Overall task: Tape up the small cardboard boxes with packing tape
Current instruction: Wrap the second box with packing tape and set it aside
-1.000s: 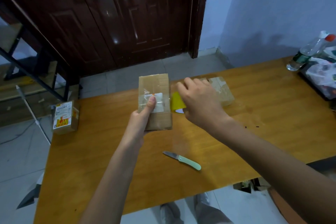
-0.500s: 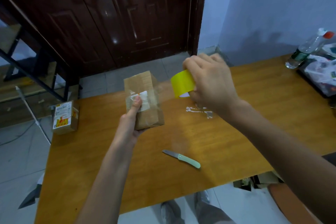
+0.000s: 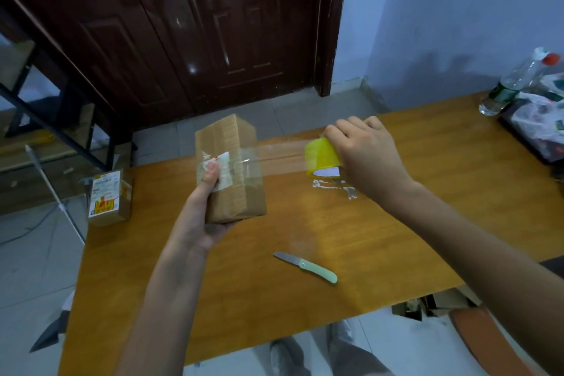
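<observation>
My left hand [image 3: 205, 207] grips a small brown cardboard box [image 3: 233, 186] lifted off the wooden table [image 3: 396, 238], thumb pressing on a white label on its face. My right hand [image 3: 363, 156] holds a yellow roll of packing tape [image 3: 320, 157] to the right of the box. A clear strip of tape [image 3: 280, 156] stretches from the roll to the box's face. A second small box [image 3: 106, 198] with a printed label stands at the table's far left corner.
A small knife [image 3: 306, 266] with a pale green handle lies on the table toward its front edge. A clear plastic bottle [image 3: 515, 82] and a dark tray with bags [image 3: 540, 122] stand at the far right. Tape residue [image 3: 332, 186] marks the table under the roll.
The box has been lifted off the table and tilted up. My right hand has pulled the roll away to the right, drawing out a longer strip of tape.
</observation>
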